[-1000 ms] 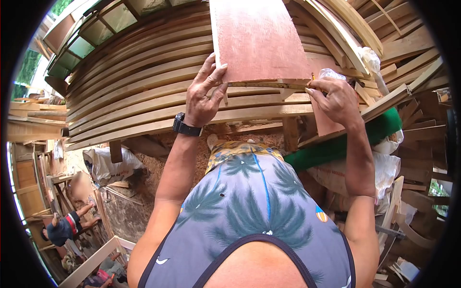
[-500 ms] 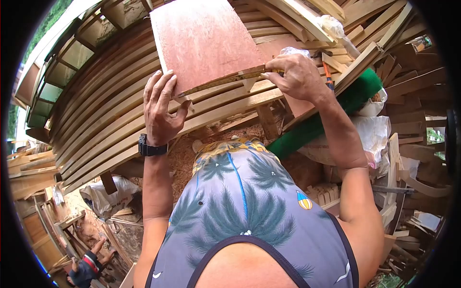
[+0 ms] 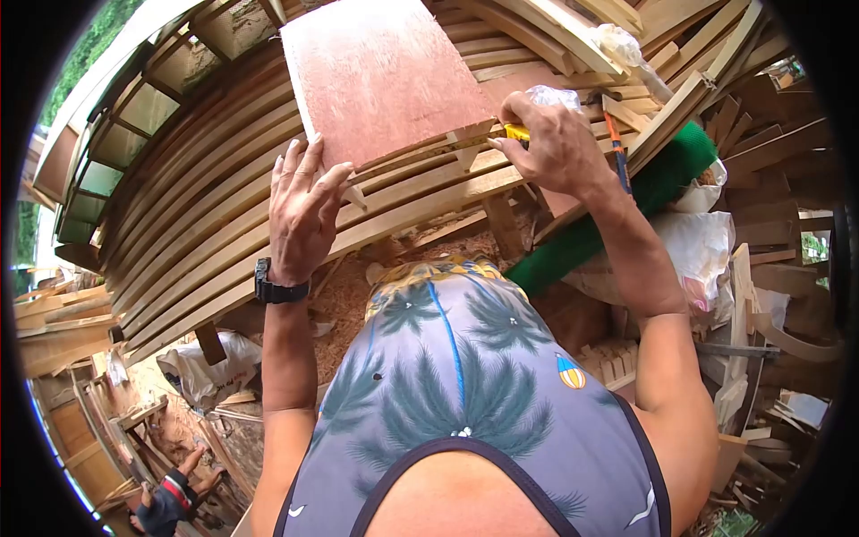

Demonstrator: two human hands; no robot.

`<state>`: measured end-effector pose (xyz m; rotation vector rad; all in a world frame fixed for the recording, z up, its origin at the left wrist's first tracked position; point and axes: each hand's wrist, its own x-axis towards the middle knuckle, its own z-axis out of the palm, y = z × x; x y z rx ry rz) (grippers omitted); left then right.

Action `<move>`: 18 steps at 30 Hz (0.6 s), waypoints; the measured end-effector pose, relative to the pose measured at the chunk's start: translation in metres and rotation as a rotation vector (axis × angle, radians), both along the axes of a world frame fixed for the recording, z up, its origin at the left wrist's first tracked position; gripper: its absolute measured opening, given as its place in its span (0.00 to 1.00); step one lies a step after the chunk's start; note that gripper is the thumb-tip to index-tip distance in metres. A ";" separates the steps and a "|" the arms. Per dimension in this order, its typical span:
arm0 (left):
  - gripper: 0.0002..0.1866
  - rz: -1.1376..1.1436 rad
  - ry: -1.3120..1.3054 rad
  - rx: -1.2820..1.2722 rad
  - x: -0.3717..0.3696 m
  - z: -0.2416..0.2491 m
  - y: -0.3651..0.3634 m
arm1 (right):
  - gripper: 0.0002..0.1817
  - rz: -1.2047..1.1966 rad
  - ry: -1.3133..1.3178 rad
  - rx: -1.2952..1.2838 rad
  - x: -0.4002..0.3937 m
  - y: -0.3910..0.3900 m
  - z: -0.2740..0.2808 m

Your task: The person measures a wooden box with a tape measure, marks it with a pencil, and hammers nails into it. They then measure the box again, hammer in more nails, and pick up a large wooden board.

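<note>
A reddish plywood panel [image 3: 385, 80] lies across a stack of long wooden strips [image 3: 420, 199], its near edge toward me. My left hand [image 3: 302, 210], with a black watch on its wrist, rests against the panel's near left corner. Its fingers are stretched out and touch the edge. My right hand [image 3: 557, 143] is closed around a yellow tape measure [image 3: 516, 132] just off the panel's near right corner. Most of the tape case is hidden in the palm, and no blade shows along the edge.
An orange-handled tool [image 3: 616, 143] lies right of my right hand, beside a green roll [image 3: 667, 174]. Clear plastic [image 3: 553, 97] sits behind that hand. White sacks [image 3: 693, 255] and wood offcuts fill the right side. Another person [image 3: 170, 497] is at the lower left.
The tape blade that ran along the panel's near edge is gone from there, and the yellow case now shows in my right hand. My left fingers have shifted slightly at the corner.
</note>
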<state>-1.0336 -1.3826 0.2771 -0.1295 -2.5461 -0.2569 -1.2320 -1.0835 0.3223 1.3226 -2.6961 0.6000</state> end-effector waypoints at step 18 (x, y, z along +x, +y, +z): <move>0.05 -0.047 -0.109 0.286 0.006 -0.001 -0.004 | 0.13 0.107 -0.011 -0.021 -0.009 0.016 0.000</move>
